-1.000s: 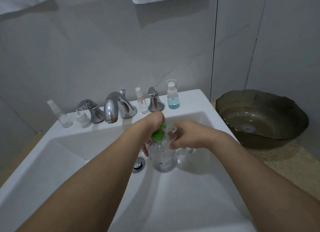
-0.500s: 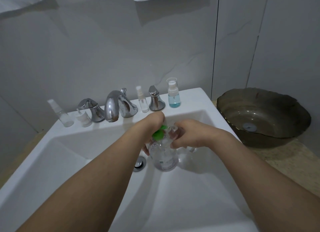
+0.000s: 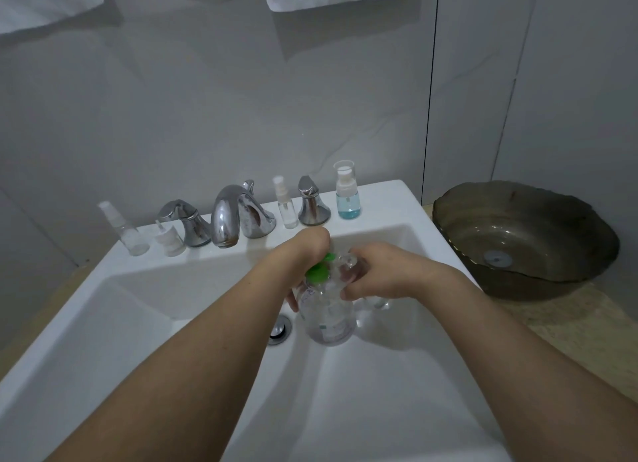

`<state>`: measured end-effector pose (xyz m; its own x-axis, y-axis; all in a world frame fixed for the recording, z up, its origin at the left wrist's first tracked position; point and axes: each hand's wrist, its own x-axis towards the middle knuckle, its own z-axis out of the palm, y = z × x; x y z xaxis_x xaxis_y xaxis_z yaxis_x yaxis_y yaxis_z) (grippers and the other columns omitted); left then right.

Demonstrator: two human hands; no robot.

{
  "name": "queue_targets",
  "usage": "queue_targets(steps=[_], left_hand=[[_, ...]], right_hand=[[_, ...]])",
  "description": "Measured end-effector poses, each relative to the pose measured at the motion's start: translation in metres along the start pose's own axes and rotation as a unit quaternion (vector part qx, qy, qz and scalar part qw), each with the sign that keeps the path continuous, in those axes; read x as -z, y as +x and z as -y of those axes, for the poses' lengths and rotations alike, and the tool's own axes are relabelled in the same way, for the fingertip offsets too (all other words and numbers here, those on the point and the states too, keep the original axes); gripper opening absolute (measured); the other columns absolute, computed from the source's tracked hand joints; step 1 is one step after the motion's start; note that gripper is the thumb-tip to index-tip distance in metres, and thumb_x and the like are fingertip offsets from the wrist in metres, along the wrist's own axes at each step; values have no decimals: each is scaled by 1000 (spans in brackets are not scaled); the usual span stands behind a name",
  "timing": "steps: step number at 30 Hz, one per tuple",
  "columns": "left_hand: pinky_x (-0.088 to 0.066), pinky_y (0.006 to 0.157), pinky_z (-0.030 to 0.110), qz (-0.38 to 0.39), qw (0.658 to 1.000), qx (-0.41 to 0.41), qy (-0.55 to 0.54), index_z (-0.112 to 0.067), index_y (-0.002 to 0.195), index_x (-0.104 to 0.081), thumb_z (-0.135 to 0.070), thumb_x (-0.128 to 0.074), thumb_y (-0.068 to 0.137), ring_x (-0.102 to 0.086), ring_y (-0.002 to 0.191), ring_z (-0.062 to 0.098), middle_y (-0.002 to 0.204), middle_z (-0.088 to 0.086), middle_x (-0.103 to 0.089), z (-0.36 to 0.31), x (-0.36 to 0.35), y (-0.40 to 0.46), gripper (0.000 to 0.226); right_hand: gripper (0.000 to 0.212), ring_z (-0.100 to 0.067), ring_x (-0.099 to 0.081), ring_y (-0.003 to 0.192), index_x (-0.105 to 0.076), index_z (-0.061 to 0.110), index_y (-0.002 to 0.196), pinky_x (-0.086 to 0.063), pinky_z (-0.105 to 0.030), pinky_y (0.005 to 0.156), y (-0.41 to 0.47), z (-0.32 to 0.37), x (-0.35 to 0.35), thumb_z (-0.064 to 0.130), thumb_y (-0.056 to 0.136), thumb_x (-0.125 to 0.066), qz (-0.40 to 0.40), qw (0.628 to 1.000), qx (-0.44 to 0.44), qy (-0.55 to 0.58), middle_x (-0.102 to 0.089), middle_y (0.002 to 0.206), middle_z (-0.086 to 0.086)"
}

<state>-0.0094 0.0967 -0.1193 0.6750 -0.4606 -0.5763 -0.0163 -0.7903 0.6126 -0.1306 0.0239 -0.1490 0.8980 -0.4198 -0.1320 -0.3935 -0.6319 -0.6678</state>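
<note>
Still, L hand (image 3: 303, 251) grips bottle (image 3: 328, 320), R hand (image 3: 379, 271) grips vial (image 3: 347, 259).

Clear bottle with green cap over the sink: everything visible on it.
The clear bottle looks plastic, round-bodied, with a faint printed label and a green cap. Roughly upright, held over the sink near the drain. The left hand grips its cap end; the right hand grips its neck.

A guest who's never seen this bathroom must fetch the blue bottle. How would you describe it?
Find the white sink; small pump bottles line its back ledge beside the chrome faucet. The blue bottle stands at the row's right end, just right of the right tap handle. It alone holds blue liquid; the others look clear.
</note>
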Motion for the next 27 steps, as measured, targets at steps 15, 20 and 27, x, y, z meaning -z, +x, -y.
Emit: queue_targets(steps=[15,20,27], left_hand=[[-43,91,75,62,998,20,-15,-6,115,-52,-36,-40,90,-57,107,47,115,20,-60,2,12,5,41],[-42,93,76,54,998,22,-20,-8,115,-49,-36,-39,93,-54,109,47,112,20,-58,2,10,4,37],[-28,99,80,85,992,26,-86,-9,120,-59,-38,-42,90,-56,103,40,102,9,-66,6,17,9,44]], right_hand=[[24,-8,-59,69,-55,26,76,-44,-21,59,1,-1,0,26,74,-79,13,1000,1,-6,-60,77,12],[25,-14,-61,75,-55,23,76,-49,-28,66,1,0,0,25,73,-79,12,1000,2,-22,-62,79,7],[24,-14,-63,83,-56,25,77,-51,-30,76,-1,-1,2,25,75,-80,7,1000,-5,-11,-62,80,11]])
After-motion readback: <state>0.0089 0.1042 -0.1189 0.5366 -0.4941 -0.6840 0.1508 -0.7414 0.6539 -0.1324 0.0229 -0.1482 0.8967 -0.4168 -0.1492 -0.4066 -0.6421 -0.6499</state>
